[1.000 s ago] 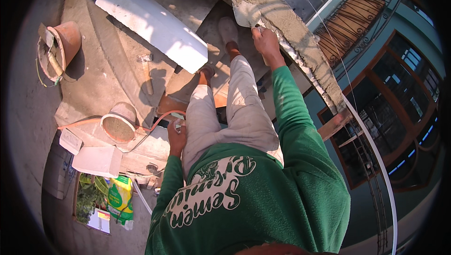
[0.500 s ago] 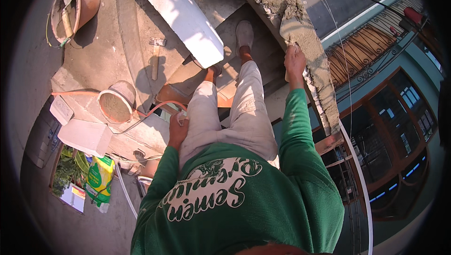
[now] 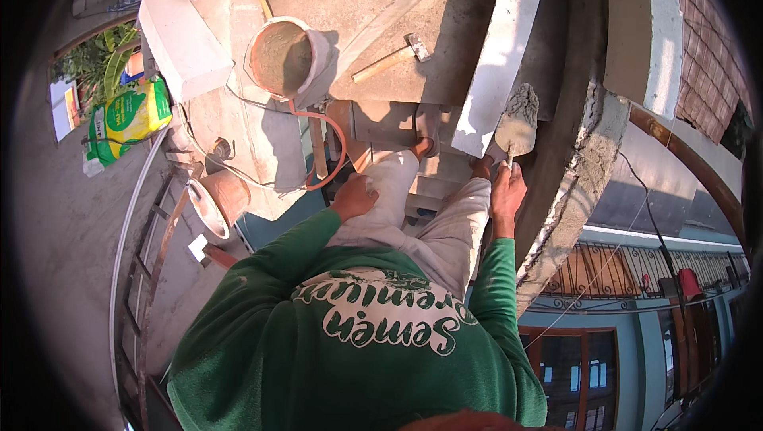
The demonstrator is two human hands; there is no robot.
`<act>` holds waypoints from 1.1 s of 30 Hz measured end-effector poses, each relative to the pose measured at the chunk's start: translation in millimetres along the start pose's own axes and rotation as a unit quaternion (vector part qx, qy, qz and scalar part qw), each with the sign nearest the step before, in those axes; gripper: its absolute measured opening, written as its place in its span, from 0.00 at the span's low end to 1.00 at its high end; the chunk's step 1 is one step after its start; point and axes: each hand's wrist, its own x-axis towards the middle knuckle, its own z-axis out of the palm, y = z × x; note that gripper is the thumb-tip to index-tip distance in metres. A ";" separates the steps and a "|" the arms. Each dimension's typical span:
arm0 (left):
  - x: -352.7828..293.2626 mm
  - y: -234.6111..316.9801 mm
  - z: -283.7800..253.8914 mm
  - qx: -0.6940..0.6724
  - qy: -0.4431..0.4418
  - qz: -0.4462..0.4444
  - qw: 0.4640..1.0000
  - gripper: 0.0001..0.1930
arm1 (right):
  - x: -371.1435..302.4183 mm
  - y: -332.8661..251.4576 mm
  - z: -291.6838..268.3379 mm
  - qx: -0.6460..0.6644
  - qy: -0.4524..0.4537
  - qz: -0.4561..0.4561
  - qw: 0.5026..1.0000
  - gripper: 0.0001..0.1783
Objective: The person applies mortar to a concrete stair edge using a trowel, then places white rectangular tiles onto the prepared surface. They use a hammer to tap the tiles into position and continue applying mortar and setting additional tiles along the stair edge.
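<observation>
My right hand [image 3: 507, 189] is closed round the handle of a trowel [image 3: 520, 135], whose blade points away from me and carries grey mortar near its tip. Beside the blade, on its left, is the end of a long white slab [image 3: 501, 54]. To the right runs a ledge [image 3: 602, 141] with rough mortar along it, apart from the trowel. My left hand [image 3: 355, 197] rests curled against my left thigh; a small whitish bit shows at its fingers, too small to name. A bucket [image 3: 319, 61] with grey mortar inside stands ahead on the left.
A hammer [image 3: 389, 62] lies on the concrete beyond my feet. White blocks [image 3: 184, 48] and a yellow-green bag [image 3: 127, 125] are at the left. An orange hose [image 3: 343, 141] loops near my left leg. Steps drop between my legs, and a second bucket [image 3: 226, 197] stands lower left.
The view has swung left. My right hand has taken the trowel off the mortared ledge and in beside the white slab. My left hand stays closed at my thigh.
</observation>
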 end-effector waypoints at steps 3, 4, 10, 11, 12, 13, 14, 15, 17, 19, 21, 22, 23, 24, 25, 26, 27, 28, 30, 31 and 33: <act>-11.4 3.9 14.5 0.001 0.004 -0.035 0.999 0.37 | -0.9 -74.2 43.7 -0.098 -0.100 -0.067 0.988 0.28; -13.1 7.1 14.7 -0.009 0.002 -0.039 0.999 0.37 | -0.4 -89.2 62.0 -0.110 -0.111 -0.117 0.981 0.28; -21.7 -4.7 30.4 -0.074 0.016 -0.048 0.996 0.38 | -36.6 -234.7 169.1 -0.137 -0.179 -0.370 0.901 0.18; -21.8 -8.4 35.6 -0.087 0.024 -0.050 0.995 0.38 | -41.9 -250.6 189.2 -0.130 -0.188 -0.388 0.893 0.18; -20.6 -12.3 38.4 -0.097 0.032 -0.048 0.994 0.37 | -44.5 -263.3 208.0 -0.132 -0.193 -0.411 0.881 0.18; -20.0 -15.4 40.3 -0.109 0.042 -0.045 0.992 0.37 | -45.3 -273.0 226.4 -0.133 -0.199 -0.432 0.870 0.19; -18.9 -18.9 41.4 -0.120 0.053 -0.040 0.991 0.37 | -41.7 -275.9 248.1 -0.177 -0.200 -0.435 0.860 0.18; -18.9 -20.9 45.1 -0.132 0.061 -0.038 0.989 0.37 | -33.7 -278.6 266.4 -0.244 -0.208 -0.446 0.836 0.19; -18.7 -28.0 54.3 -0.158 0.081 -0.033 0.984 0.37 | -30.8 -291.2 287.8 -0.297 -0.223 -0.419 0.829 0.21; -19.3 -28.3 60.4 -0.184 0.095 -0.038 0.978 0.37 | -37.7 -308.4 291.1 -0.267 -0.215 -0.412 0.844 0.20; -24.7 -24.0 62.0 -0.204 0.099 -0.052 0.972 0.37 | -29.3 -318.8 294.4 -0.262 -0.199 -0.376 0.866 0.20; -26.8 -25.1 64.5 -0.209 0.098 -0.051 0.972 0.38 | -13.0 -322.0 305.2 -0.270 -0.186 -0.340 0.882 0.21; -25.7 -25.6 67.2 -0.214 0.098 -0.050 0.971 0.38 | 8.9 -323.4 317.9 -0.277 -0.172 -0.303 0.895 0.23; -21.8 -24.7 67.6 -0.217 0.100 -0.048 0.970 0.38 | 38.8 -325.8 332.9 -0.280 -0.160 -0.284 0.903 0.25; -19.7 -24.0 63.5 -0.210 0.089 -0.051 0.972 0.38 | 74.0 -327.7 348.0 -0.281 -0.146 -0.262 0.912 0.27; -19.5 -22.6 56.4 -0.202 0.080 -0.055 0.975 0.38 | 108.1 -327.4 360.6 -0.268 -0.138 -0.284 0.910 0.29; -16.3 -23.8 47.3 -0.190 0.072 -0.055 0.978 0.38 | 147.2 -327.4 370.8 -0.254 -0.125 -0.306 0.909 0.32; -13.2 -25.7 38.5 -0.196 0.068 -0.046 0.977 0.38 | 196.3 -323.3 385.2 -0.112 -0.164 -0.284 0.938 0.32; -15.1 -28.7 31.8 -0.218 0.060 -0.048 0.973 0.38 | 236.8 -308.9 393.7 0.059 -0.192 -0.265 0.943 0.30; -16.1 -29.1 35.8 -0.220 0.070 -0.048 0.972 0.38 | 240.6 -303.9 396.8 0.086 -0.180 -0.272 0.941 0.29; -14.1 -27.9 42.2 -0.222 0.091 -0.043 0.970 0.37 | 222.2 -260.5 398.8 0.029 -0.020 -0.250 0.968 0.23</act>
